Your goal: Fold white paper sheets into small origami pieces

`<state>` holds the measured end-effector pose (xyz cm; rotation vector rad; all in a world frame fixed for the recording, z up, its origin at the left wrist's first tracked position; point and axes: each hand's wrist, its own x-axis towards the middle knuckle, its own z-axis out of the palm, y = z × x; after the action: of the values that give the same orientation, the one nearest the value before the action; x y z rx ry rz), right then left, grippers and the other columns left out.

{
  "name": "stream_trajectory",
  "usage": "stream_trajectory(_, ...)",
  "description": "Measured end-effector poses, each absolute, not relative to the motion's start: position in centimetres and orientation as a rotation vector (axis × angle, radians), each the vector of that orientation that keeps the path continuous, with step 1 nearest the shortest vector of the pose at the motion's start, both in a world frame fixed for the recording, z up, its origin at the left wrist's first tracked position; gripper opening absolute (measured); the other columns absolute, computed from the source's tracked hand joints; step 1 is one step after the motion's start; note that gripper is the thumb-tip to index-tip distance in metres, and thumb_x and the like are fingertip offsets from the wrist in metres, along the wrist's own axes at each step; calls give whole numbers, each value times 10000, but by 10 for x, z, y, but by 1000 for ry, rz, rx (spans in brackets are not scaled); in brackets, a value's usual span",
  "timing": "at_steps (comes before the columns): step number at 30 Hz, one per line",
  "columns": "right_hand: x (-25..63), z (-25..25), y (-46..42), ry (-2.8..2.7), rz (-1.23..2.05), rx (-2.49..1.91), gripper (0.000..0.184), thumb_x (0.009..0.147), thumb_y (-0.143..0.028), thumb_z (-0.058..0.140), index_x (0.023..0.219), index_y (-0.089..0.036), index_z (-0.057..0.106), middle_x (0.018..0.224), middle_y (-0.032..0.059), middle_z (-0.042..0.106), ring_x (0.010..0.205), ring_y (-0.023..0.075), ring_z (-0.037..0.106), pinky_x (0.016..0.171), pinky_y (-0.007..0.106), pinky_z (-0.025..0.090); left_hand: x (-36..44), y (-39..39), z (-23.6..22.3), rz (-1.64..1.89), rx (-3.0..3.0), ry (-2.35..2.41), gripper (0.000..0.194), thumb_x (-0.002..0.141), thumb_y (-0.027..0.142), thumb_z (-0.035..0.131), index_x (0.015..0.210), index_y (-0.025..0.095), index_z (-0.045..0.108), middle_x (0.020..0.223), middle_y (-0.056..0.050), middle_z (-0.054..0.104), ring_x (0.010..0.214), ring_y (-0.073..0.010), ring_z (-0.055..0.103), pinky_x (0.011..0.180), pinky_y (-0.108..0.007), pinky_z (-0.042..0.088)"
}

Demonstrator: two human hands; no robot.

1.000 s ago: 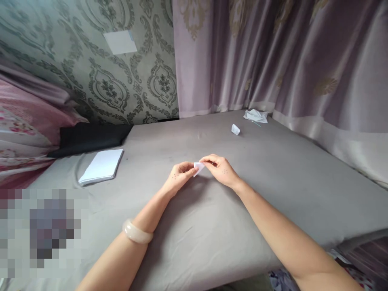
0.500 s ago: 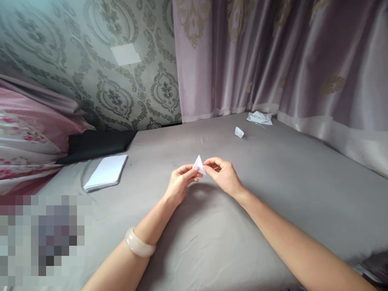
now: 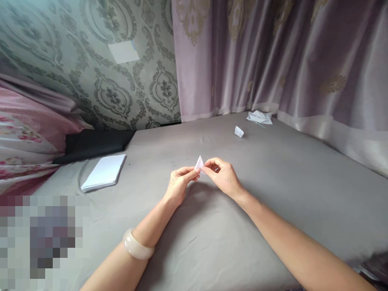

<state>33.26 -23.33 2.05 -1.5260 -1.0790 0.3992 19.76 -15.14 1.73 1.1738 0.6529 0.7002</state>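
A small piece of folded white paper point(image 3: 199, 163) is held up between my two hands, its pointed tip facing away from me. My left hand point(image 3: 181, 180) pinches its lower left side between thumb and fingers. On the other side, my right hand point(image 3: 222, 173) has thumb and forefinger closed on the paper's right edge. The fingers cover the lower part of the paper, so its full shape is hidden. Both hands are just above the grey cloth point(image 3: 212, 234), and a pale bangle point(image 3: 138, 244) circles my left wrist.
A stack of white paper point(image 3: 104, 173) lies at the left, near a folded black cloth point(image 3: 97, 143). Farther back stand a small folded paper piece point(image 3: 239, 131) and a heap of folded papers point(image 3: 260, 117) by the curtain point(image 3: 230, 60). A blurred patch hides the lower left.
The paper has been turned so its point now faces away from me. My right fingers have shifted to its right edge. The camera view has tilted slightly.
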Motion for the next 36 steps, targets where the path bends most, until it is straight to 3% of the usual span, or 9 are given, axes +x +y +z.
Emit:
stream_trajectory(9, 335, 32, -238, -1066, 662, -1418, 175, 780, -362, 659, 794, -196, 713, 801, 17, 717, 707, 136, 610, 694, 275, 474, 196, -152, 16, 722, 1378, 648, 180, 680, 336, 773, 754, 174, 748, 647, -3, 630, 640, -114, 519, 691, -266, 425)
stream_trajectory(12, 340, 33, -239, -1013, 776, -1390, 209, 767, -399, 677, 808, -196, 710, 714, -3, 686, 587, 105, 571, 543, 236, 448, 196, -153, 20, 696, 1362, 601, 215, 686, 362, 771, 761, 164, 739, 676, -17, 633, 664, -122, 530, 701, -270, 432)
stream_trajectory(15, 346, 36, -241, -1014, 979, -1300, 283, 757, -447, 691, 865, -185, 684, 727, 3, 676, 533, 93, 567, 430, 209, 407, 195, -152, 25, 608, 1227, 475, 346, 780, 481, 660, 882, 159, 732, 749, -43, 634, 690, -127, 543, 695, -271, 436)
stream_trajectory(18, 350, 38, -243, -1078, 1138, -1195, 283, 769, -433, 696, 897, -182, 665, 821, 19, 686, 644, 106, 625, 533, 221, 500, 194, -150, 27, 495, 1178, 423, 422, 823, 528, 589, 936, 144, 723, 699, -35, 585, 606, -102, 478, 595, -244, 385)
stream_trajectory(22, 350, 39, -244, -1127, 1173, -1180, 249, 793, -411, 681, 899, -186, 668, 756, -3, 658, 692, 106, 620, 661, 251, 540, 192, -147, 25, 464, 1233, 450, 298, 772, 425, 692, 863, 145, 734, 572, 21, 477, 546, -79, 393, 568, -239, 331)
stream_trajectory(30, 354, 45, -249, -1131, 1265, -1142, 258, 766, -429, 705, 837, -185, 664, 730, -6, 642, 636, 103, 580, 630, 253, 521, 187, -145, 28, 406, 1213, 406, 225, 688, 358, 772, 774, 181, 663, 582, 35, 512, 531, -67, 409, 555, -234, 315)
stream_trajectory(36, 356, 42, -250, -1238, 1313, -1149, 232, 780, -406, 696, 831, -182, 664, 730, -2, 654, 619, 103, 575, 622, 255, 515, 181, -141, 32, 217, 1348, 300, 246, 718, 408, 739, 726, 170, 673, 615, -6, 577, 521, -74, 425, 500, -226, 285)
